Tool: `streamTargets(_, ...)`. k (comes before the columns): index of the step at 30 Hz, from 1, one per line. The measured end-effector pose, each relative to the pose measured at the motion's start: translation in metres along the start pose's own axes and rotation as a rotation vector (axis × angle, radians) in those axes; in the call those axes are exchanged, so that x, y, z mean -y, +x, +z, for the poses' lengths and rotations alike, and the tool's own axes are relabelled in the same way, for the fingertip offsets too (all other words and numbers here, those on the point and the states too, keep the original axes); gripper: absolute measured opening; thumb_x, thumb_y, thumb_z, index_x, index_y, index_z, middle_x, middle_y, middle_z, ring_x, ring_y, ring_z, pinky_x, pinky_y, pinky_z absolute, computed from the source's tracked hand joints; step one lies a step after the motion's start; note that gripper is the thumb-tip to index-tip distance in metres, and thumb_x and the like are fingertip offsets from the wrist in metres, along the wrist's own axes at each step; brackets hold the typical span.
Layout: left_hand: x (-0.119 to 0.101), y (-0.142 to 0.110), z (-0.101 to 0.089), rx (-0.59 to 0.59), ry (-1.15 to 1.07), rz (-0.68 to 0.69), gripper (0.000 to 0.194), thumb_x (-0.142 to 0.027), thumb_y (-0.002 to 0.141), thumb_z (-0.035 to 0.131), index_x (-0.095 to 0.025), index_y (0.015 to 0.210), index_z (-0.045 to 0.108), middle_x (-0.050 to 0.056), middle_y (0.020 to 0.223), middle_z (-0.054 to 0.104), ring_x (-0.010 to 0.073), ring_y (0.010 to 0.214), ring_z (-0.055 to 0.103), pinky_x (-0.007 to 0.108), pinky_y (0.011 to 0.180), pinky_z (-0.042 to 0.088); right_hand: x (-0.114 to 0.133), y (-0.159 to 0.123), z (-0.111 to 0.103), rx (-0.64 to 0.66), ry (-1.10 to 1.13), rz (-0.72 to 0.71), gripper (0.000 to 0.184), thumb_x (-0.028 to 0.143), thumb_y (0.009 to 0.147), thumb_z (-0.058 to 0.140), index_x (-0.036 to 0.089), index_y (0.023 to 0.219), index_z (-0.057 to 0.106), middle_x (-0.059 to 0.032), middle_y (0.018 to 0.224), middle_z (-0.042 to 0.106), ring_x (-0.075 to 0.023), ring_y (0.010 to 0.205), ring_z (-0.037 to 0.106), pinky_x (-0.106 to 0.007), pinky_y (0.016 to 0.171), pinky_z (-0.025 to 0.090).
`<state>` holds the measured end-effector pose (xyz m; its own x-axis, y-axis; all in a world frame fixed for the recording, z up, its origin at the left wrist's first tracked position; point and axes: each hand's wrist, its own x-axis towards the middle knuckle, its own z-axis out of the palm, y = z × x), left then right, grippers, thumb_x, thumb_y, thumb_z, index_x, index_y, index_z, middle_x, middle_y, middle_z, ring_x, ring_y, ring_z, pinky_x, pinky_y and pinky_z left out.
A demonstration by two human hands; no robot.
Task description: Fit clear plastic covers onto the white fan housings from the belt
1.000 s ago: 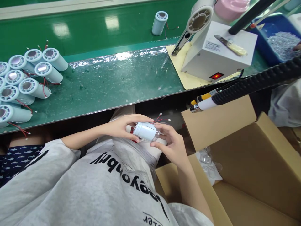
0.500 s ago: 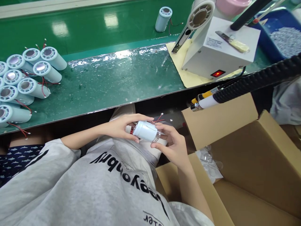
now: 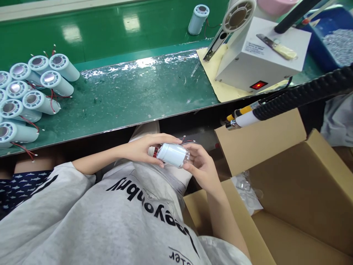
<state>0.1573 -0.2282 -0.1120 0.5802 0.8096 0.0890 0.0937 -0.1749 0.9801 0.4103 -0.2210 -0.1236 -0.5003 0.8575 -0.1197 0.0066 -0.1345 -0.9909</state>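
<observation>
Over my lap, below the bench edge, both hands hold one pale blue cylinder (image 3: 173, 154) with thin red wires at its far end. My left hand (image 3: 143, 149) wraps its fingers over the cylinder's left end. My right hand (image 3: 202, 165) cups the right end, where a clear cap sits, with fingers pressed against it. A pile of several matching cylinders (image 3: 30, 97) with red wires lies on the green bench mat (image 3: 132, 95) at the far left.
A white machine (image 3: 261, 55) with a red lit switch stands on a yellow pad at the right. One cylinder (image 3: 198, 19) stands upright behind it. A black hose with a yellow-tipped tool (image 3: 275, 106) hangs over an open cardboard box (image 3: 289, 191) holding clear plastic parts (image 3: 246, 193). A blue bin (image 3: 336, 40) holds small metal pieces.
My right hand's fingers have closed in tighter on the cylinder's capped end. The cylinder and left hand stay nearly still; the view has shifted slightly.
</observation>
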Motion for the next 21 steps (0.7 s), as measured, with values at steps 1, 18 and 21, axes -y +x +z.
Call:
streamTargets(1, 0.0, 0.0, 0.0, 0.004, 0.002, 0.006, 0.07, -0.034, 0.081, 0.084, -0.028, 0.147, 0.059, 0.012, 0.153, 0.057, 0.0315, 0.142, 0.054, 0.045, 0.117, 0.046, 0.0, 0.001, 0.001, 0.0, 0.022, 0.008, 0.053, 0.06, 0.075, 0.086, 0.027, 0.111, 0.064, -0.0036, 0.1, 0.072, -0.0179, 0.078, 0.07, -0.028, 0.066, 0.063)
streamTargets(18, 0.006, 0.0, 0.001, 0.034, 0.037, 0.068, 0.072, -0.034, 0.083, 0.083, -0.029, 0.15, 0.055, 0.013, 0.154, 0.056, 0.0306, 0.144, 0.052, 0.045, 0.119, 0.043, -0.002, 0.007, 0.016, 0.047, 0.263, 0.401, 0.072, 0.089, 0.068, 0.067, 0.022, 0.088, 0.048, 0.0038, 0.052, 0.061, -0.0141, 0.035, 0.058, -0.017, 0.027, 0.036)
streamTargets(21, 0.006, -0.001, 0.001, 0.042, 0.02, 0.067, 0.072, -0.034, 0.083, 0.082, -0.03, 0.15, 0.055, 0.012, 0.155, 0.056, 0.0304, 0.144, 0.052, 0.045, 0.118, 0.045, 0.002, 0.009, 0.019, 0.089, 0.285, 0.441, 0.071, 0.091, 0.071, 0.063, 0.023, 0.084, 0.046, 0.0016, 0.052, 0.063, -0.0119, 0.032, 0.052, -0.017, 0.027, 0.034)
